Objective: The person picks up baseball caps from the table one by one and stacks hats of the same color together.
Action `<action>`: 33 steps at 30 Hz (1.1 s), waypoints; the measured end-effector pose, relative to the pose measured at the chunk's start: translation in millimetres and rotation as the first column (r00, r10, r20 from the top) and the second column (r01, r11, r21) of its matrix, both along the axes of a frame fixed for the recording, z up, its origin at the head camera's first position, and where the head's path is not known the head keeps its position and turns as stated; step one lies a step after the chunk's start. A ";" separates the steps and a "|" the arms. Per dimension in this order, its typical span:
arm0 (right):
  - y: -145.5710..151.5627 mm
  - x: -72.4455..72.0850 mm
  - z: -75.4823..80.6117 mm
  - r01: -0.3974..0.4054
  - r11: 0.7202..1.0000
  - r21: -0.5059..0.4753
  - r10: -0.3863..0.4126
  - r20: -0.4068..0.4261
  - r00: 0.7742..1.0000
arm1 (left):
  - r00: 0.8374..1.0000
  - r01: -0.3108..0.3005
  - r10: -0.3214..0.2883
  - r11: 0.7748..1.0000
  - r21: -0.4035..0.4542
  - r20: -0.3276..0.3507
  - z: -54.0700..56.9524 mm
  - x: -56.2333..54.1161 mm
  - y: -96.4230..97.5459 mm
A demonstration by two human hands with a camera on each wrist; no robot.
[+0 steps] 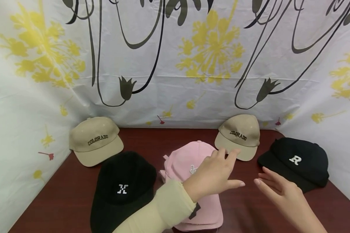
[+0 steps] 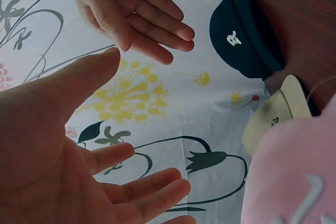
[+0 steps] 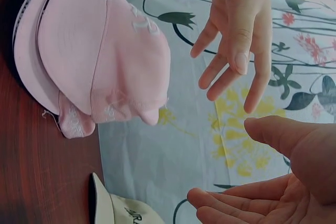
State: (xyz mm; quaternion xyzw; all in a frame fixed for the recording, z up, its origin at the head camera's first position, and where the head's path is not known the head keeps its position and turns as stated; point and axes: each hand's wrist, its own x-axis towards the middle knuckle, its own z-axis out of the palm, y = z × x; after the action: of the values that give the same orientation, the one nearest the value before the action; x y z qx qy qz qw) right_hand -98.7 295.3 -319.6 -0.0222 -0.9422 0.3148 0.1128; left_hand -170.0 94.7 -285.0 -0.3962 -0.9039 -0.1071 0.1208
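My left hand (image 1: 214, 174) reaches over the pink cap (image 1: 192, 152), fingers spread and holding nothing. Its sleeve and wrist hide part of that cap. Facing it from the right is my right hand (image 1: 288, 197), palm turned inward and fingers loosely extended, in front of the black cap with a white R (image 1: 303, 161). A gap separates the two hands. Two pink brims (image 3: 68, 51) lie one over the other in the right wrist view, so pink caps are stacked. Behind the left fingers stands a beige COLORADO cap (image 1: 239, 129).
Another beige COLORADO cap (image 1: 96, 139) stands at the back left. In front of it a black cap with a white emblem (image 1: 125, 174) sits left of the pink stack. A patterned white cloth (image 1: 169, 64) hangs behind the dark red table (image 1: 61, 194).
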 end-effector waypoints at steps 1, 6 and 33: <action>2.3 0.1 -0.4 0.003 1.000 0.001 -0.003 0.014 1.000 | 1.000 0.000 0.000 1.000 -0.003 0.001 0.2 0.1 1.9; 15.3 2.8 -1.0 0.035 0.999 0.022 -0.036 0.051 0.998 | 1.000 -0.005 0.005 1.000 -0.014 -0.002 0.8 0.1 13.2; 80.6 10.7 -15.9 0.284 0.956 0.070 -0.292 0.246 0.924 | 0.985 0.040 -0.033 0.999 -0.036 0.167 -3.4 -7.0 73.2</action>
State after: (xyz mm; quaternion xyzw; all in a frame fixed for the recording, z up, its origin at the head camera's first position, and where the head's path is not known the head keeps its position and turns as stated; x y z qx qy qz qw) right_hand -88.0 376.0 -335.4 -0.1985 -0.9403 0.2739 0.0369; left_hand -177.0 167.9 -288.4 -0.4047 -0.9053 -0.1244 0.0350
